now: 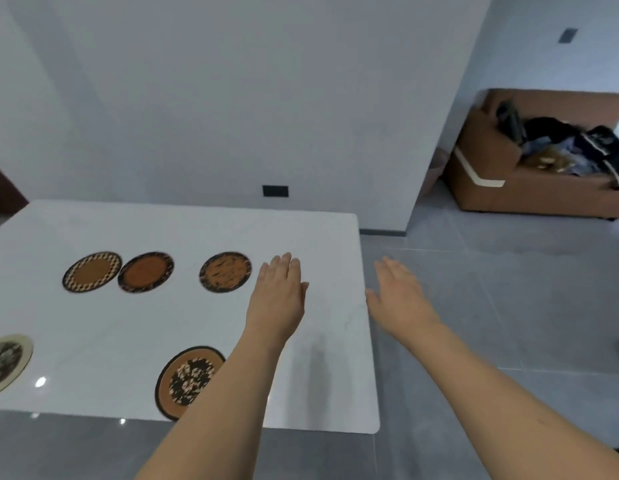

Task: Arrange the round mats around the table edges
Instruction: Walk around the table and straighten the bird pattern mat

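Several round mats lie on the white table (315, 237). Along the far side sit a checker-rimmed mat (92, 271), a dark-rimmed orange mat (145, 271) touching it, and a streaked brown mat (225, 271). Near the front edge lies a brown mat with a black-and-cream centre (183, 379), partly hidden by my left forearm. A cream-rimmed mat (5, 363) is cut off at the left. My left hand (278, 292) hovers flat, fingers extended, just right of the streaked mat, holding nothing. My right hand (398, 296) is open past the table's right edge.
A white wall with a black socket (275, 191) stands behind the table. Grey tiled floor (491, 306) lies to the right. A brown sofa (530, 192) piled with clothes sits at the far right.
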Tool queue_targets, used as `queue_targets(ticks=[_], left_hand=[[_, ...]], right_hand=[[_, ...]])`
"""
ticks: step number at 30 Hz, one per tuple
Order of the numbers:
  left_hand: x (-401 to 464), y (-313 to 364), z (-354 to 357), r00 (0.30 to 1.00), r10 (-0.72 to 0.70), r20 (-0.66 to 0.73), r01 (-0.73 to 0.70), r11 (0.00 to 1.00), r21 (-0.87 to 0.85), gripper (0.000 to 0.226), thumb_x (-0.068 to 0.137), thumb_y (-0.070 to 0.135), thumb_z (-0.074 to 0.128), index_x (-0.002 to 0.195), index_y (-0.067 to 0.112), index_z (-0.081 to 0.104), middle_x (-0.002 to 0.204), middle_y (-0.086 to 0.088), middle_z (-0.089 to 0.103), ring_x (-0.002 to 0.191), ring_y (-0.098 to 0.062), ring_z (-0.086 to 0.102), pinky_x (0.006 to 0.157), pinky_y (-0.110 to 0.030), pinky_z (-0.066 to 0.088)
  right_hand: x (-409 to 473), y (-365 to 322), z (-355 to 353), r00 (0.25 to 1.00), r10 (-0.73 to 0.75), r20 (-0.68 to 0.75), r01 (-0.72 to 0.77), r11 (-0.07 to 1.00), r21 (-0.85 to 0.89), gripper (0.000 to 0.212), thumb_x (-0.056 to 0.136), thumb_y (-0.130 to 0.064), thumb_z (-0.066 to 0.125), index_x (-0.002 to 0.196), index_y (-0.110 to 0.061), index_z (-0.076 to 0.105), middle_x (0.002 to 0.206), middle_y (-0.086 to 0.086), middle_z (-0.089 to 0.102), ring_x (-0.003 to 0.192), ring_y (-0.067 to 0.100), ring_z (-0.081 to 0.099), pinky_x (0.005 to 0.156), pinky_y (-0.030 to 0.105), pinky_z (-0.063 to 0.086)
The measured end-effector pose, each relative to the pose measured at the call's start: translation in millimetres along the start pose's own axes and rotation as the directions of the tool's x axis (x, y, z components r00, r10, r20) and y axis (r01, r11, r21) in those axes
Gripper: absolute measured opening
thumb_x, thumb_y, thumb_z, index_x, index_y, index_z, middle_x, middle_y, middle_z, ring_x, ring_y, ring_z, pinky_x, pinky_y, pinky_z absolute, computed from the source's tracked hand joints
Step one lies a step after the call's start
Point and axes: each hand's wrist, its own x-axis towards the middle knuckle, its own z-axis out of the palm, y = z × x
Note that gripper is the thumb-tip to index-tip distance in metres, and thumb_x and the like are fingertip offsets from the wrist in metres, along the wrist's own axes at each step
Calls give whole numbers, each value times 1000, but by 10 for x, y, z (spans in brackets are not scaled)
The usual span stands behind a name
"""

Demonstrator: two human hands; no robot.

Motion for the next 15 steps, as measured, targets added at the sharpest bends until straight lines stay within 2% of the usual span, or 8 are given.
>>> queue_targets(ticks=[3, 10, 15], left_hand=[[290, 526, -179, 998, 47, -38, -46, 999, 19, 50, 103, 31, 30, 146, 5, 28, 156, -13, 28, 145, -29, 22, 121, -44, 14], [805, 1760, -277, 993, 96, -74, -92, 994, 52, 50, 103, 31, 30, 146, 6, 29, 156, -12, 28, 145, -28, 21, 122, -42, 11], [1135, 2224, -296, 993, 88, -80, -83, 995, 63, 50, 103, 32, 30, 145, 6, 30, 155, -12, 30, 144, -28, 23, 121, -40, 11]], right_hand=[[-11, 436, -383, 997, 33, -70, -32, 999, 12, 62, 99, -30, 40, 151, -6, 17, 161, 13, 13, 148, 25, 11, 120, 36, 7], [45, 1552, -1010, 993, 29, -115, -26, 999, 25, 63, 99, -33, 37, 152, -8, 14, 162, 10, 10, 149, 22, 7, 120, 35, 4], [272, 2052, -1311, 992, 18, -129, -13, 999, 42, 62, 99, -32, 36, 152, -7, 14, 162, 11, 11, 149, 24, 7, 120, 36, 4]])
